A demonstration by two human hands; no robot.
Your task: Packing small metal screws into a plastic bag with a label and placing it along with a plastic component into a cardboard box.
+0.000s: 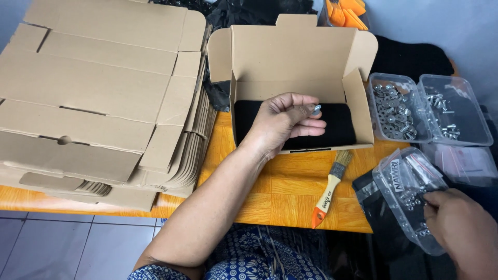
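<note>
Fingers [306, 111] of my left hand [282, 122] pinch a small metal screw [316, 109] just above the black pad [342, 127] in the open carton [295, 62] — my right hand [464, 231], near right, grips a clear tub of screws [407, 192], well apart.

A: Which parts of the person appear in this view?

B: Two bare hands, the left hand [284, 120] with its whole forearm up to the elbow, the right hand [463, 232] only to the wrist.

A: Is anything worn on the hands or wrists?

B: No glove, ring, watch or band is visible on either. The left forearm is uncovered along its full length.

A: What clothing is visible?

B: A garment [249, 262] of dark blue cloth printed with a small white floral and dotted pattern shows at the lower edge. Its cut cannot be told.
</note>
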